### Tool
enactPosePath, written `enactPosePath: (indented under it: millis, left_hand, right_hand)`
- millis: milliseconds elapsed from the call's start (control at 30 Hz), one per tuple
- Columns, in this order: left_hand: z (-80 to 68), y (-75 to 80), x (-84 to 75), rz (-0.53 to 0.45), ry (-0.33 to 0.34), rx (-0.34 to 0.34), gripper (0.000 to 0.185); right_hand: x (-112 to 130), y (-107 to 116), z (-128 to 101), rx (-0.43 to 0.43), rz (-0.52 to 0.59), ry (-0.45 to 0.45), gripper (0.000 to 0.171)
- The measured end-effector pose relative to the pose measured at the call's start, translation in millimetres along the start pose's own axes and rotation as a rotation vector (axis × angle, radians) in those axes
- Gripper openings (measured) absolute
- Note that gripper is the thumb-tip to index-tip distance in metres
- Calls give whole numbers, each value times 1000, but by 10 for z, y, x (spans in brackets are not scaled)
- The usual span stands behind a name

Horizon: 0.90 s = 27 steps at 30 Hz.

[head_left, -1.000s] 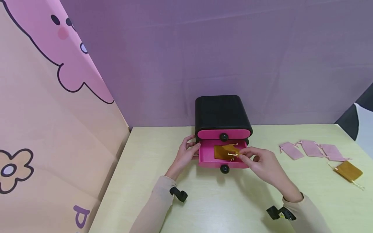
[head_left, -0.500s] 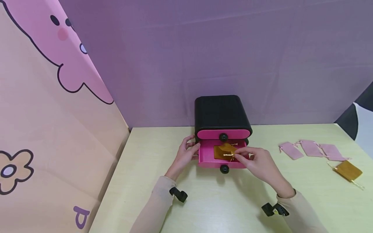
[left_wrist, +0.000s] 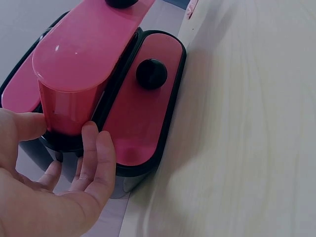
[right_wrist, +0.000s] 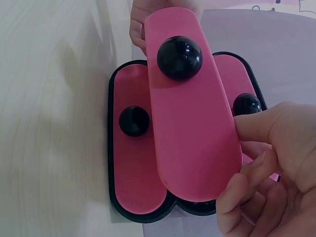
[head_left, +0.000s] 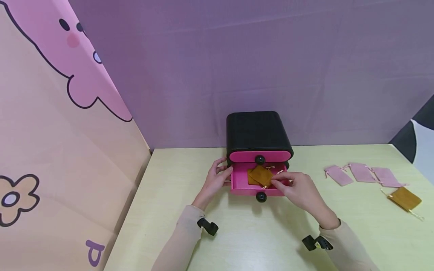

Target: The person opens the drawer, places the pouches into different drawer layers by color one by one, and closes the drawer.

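Note:
A black mini chest of drawers (head_left: 257,130) stands on the table with its pink middle drawer (head_left: 241,180) pulled out. Two mustard drawstring pouches lie overlapping in that drawer; the upper pouch (head_left: 262,175) sits turned across the lower pouch (head_left: 251,180). My right hand (head_left: 301,190) reaches over the drawer's right wall, thumb and forefinger pinching the upper pouch's near-right edge. In the right wrist view the drawer front hides the pouches. My left hand (head_left: 213,180) grips the chest's left side around the middle tier, thumb and fingers (left_wrist: 98,163) on either side of it.
Three pink drawstring pouches (head_left: 362,172) lie in a row on the right of the table (head_left: 251,241). Another mustard pouch (head_left: 405,198) lies nearer the right edge. The bottom drawer (right_wrist: 140,168) is closed. A purple cloth (head_left: 257,67) hangs behind.
My right hand has moved slightly left over the drawer. The upper pouch has swung round and spread flatter over the lower one. My left hand has stayed in place.

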State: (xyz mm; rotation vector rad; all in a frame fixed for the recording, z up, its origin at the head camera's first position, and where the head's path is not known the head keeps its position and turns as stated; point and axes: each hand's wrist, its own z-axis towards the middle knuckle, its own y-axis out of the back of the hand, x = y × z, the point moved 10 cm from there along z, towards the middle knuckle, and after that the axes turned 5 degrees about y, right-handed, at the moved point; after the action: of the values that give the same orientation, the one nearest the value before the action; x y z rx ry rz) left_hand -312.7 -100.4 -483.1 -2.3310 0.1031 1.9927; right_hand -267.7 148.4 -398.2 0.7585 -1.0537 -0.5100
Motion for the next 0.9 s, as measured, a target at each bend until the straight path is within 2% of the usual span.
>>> enactPosePath:
  millis: [367, 600, 900]
  left_hand:
    - [6, 6, 25, -1, -3, 1, 59]
    - [0, 6, 12, 16, -9, -3, 59]
    - [3, 0, 9, 8, 5, -1, 59]
  right_hand:
    - [-128, 115, -118, -50, 25, -60, 18]
    - [-250, 222, -183, -111, 35, -59, 22]
    - [-405, 329, -272, -146, 14, -77, 21]
